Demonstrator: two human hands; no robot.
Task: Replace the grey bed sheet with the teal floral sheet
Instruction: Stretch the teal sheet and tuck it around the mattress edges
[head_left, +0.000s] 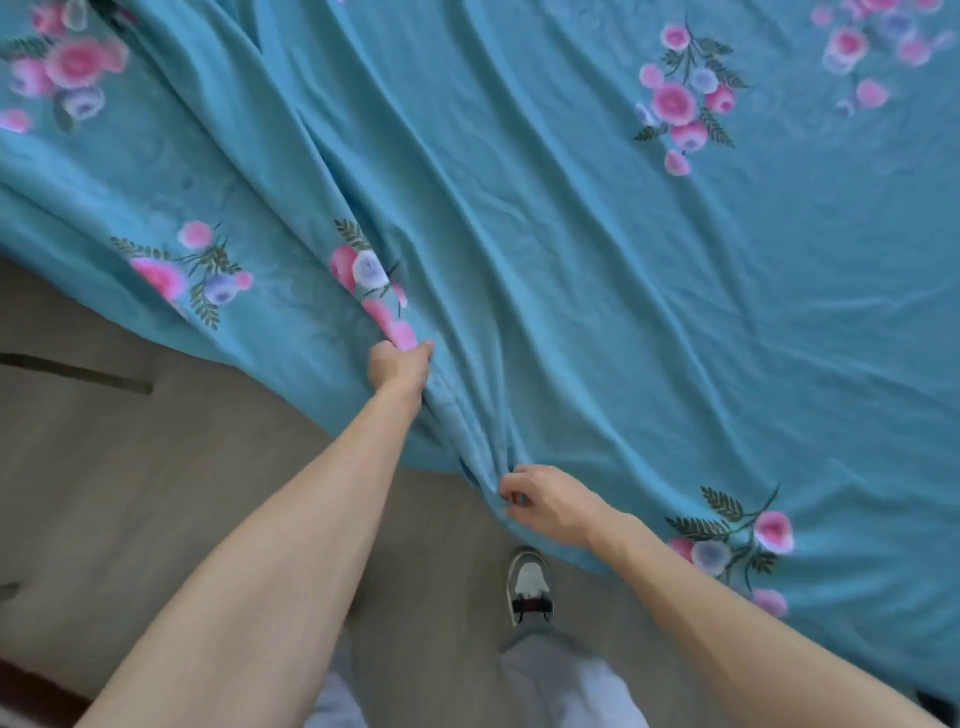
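The teal floral sheet (571, 218) is spread over the bed and fills most of the view, with long creases running toward its near edge. My left hand (399, 365) grips a bunched fold of the sheet beside a pink flower print. My right hand (545, 501) pinches the gathered hem lower down, where the cloth hangs over the floor. No grey sheet shows anywhere.
Beige floor (130, 467) lies on the left and below the sheet's edge. My foot in a grey and white shoe (529, 587) stands close to the hanging hem. A dark strip (78, 371) marks the floor at the left.
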